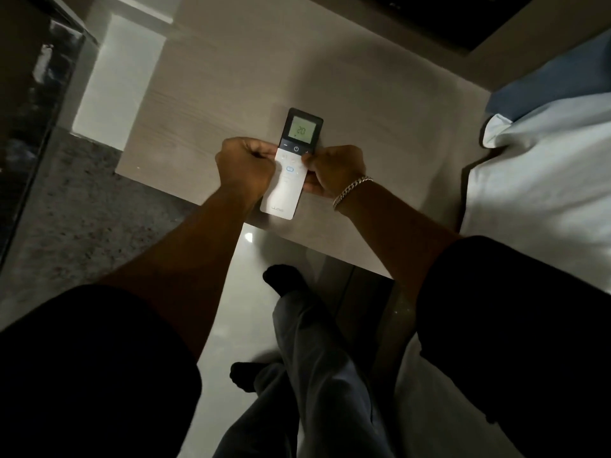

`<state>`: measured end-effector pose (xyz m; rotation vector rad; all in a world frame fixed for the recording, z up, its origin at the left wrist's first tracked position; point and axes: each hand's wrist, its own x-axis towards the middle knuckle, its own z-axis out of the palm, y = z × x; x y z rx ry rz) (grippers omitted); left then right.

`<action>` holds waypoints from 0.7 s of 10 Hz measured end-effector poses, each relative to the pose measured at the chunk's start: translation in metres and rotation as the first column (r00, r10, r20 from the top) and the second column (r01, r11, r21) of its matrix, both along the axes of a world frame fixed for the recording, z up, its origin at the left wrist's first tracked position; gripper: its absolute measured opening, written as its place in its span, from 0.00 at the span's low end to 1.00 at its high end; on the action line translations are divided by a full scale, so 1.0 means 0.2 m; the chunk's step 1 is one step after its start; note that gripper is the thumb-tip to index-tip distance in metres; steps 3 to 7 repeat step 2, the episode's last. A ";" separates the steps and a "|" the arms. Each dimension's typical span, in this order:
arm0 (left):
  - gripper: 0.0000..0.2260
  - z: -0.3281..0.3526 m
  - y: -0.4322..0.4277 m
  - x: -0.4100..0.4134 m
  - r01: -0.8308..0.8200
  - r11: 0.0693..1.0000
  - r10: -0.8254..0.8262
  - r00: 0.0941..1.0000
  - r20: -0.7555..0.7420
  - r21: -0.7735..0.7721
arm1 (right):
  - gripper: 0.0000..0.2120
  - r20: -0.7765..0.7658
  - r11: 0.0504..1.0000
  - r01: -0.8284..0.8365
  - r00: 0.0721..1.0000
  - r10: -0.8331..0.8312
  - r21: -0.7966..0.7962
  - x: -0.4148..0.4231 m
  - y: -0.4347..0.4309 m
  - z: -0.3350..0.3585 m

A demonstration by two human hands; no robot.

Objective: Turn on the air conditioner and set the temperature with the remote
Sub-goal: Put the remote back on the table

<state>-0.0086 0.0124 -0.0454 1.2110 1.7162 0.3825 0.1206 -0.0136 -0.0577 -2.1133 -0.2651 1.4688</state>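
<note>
At the centre of the frame, a slim white plastic remote with a black top and lit green screen reading 20 is held above the pale wood-grain counter. The left hand and the braceleted right hand both have fingers clamped on its edges.

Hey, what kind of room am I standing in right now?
Probably a bedroom, maybe a hotel room: a bed with white sheets and a blue pillow on your right, a dark screen ahead, and an air-conditioner remote in your hands.
</note>
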 end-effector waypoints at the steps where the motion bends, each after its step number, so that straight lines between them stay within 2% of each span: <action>1: 0.13 0.00 0.00 -0.02 0.066 0.997 -0.065 0.998 0.023 -0.045 | 0.04 0.057 0.999 -0.037 0.998 0.037 0.001 -0.01 0.02 0.01; 2: 0.13 0.02 0.02 -0.05 0.068 0.996 -0.064 0.996 0.058 -0.060 | 0.02 0.043 0.999 0.046 0.998 -0.045 -0.013 0.00 0.02 0.05; 7: 0.13 0.02 0.02 -0.05 0.068 0.996 -0.064 0.996 0.058 -0.060 | 0.02 0.043 0.999 0.046 0.998 -0.045 -0.013 0.00 0.02 0.05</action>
